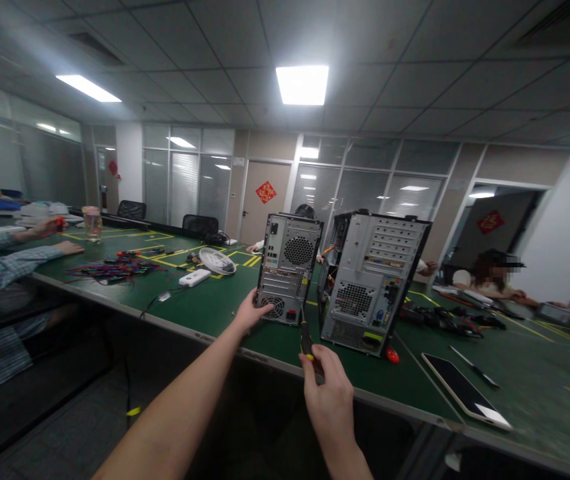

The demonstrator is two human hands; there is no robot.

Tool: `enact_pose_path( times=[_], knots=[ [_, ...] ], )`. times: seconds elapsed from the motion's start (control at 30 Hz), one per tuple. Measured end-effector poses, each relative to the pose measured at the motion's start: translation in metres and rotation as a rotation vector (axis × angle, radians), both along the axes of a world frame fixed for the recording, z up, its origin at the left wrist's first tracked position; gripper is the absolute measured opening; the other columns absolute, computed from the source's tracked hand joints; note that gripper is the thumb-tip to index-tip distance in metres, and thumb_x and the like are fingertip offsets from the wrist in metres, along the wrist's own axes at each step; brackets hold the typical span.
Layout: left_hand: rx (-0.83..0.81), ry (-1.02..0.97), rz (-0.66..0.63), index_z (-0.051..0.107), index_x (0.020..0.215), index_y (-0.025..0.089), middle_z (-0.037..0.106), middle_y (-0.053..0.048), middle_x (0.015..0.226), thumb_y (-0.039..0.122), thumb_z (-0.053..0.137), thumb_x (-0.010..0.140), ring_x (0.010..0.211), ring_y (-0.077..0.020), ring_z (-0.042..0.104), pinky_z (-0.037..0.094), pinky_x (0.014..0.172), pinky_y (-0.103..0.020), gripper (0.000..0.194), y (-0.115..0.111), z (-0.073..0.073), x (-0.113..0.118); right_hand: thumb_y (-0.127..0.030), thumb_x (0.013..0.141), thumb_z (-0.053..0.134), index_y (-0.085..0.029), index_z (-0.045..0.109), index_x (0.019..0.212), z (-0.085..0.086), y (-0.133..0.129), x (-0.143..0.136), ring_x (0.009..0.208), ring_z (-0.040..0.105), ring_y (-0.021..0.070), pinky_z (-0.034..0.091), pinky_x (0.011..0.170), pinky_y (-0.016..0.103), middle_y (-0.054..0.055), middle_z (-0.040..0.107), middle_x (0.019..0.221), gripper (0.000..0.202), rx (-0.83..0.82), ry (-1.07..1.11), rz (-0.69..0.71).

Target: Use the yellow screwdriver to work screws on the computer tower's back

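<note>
A smaller computer case [283, 275] stands upright on the green table, its rear panel facing me. My left hand [251, 313] rests against its lower left edge, thumb stretched across the round vent and the other fingers hidden behind the side. My right hand [329, 380] has its fingers closed round the end of a black and yellow screwdriver [306, 337], whose tip points up at the case's lower right edge. Whether the tip touches a screw is too small to tell. Just to the right stands a larger computer case [365, 280], also rear side forward.
A phone [465, 390], a knife-like tool [473, 367] and black cables [445, 320] lie at right. Further left are a white power strip [195, 278], a white round basket [217, 261], coloured wires [115, 268] and a bottle [93, 225]. Other people sit around the table.
</note>
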State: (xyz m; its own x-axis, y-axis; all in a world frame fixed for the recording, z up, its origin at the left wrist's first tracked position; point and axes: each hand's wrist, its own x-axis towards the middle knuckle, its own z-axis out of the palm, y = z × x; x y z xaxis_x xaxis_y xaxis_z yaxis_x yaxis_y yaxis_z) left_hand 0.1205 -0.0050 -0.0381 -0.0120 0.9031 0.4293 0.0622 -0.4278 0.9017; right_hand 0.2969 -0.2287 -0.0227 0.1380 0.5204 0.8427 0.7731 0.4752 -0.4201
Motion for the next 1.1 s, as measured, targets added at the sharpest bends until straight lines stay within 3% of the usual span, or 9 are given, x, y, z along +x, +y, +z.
enact_pose_path(
  times=[0.17, 0.57, 1.1],
  knots=[
    [-0.020, -0.014, 0.006, 0.054, 0.136, 0.020, 0.067, -0.013, 0.130, 0.039, 0.088, 0.067, 0.117, -0.0272, 0.064, 0.046, 0.104, -0.040, 0.080, 0.000, 0.000, 0.001, -0.037, 0.098, 0.056, -0.017, 0.066, 0.108, 0.003, -0.001, 0.001, 0.097, 0.069, 0.0235, 0.059, 0.083, 0.036, 0.014, 0.067, 0.112, 0.025, -0.008, 0.033, 0.023],
    [-0.008, 0.008, 0.000, 0.056, 0.134, 0.018, 0.066, -0.014, 0.130, 0.041, 0.087, 0.066, 0.118, -0.0275, 0.063, 0.045, 0.105, -0.041, 0.078, 0.005, -0.003, -0.001, -0.030, 0.101, 0.049, -0.021, 0.069, 0.125, 0.009, 0.000, 0.013, 0.113, 0.065, 0.0231, 0.055, 0.096, 0.037, 0.013, 0.065, 0.125, 0.033, -0.023, -0.034, 0.022],
    [-0.001, -0.014, -0.010, 0.057, 0.134, 0.019, 0.067, -0.013, 0.129, 0.040, 0.088, 0.066, 0.116, -0.0271, 0.064, 0.046, 0.104, -0.040, 0.078, 0.002, -0.001, -0.001, -0.034, 0.099, 0.054, -0.016, 0.070, 0.115, 0.004, 0.002, 0.007, 0.101, 0.069, 0.0240, 0.058, 0.088, 0.038, 0.014, 0.070, 0.113, 0.029, 0.048, -0.001, -0.005]
  ],
)
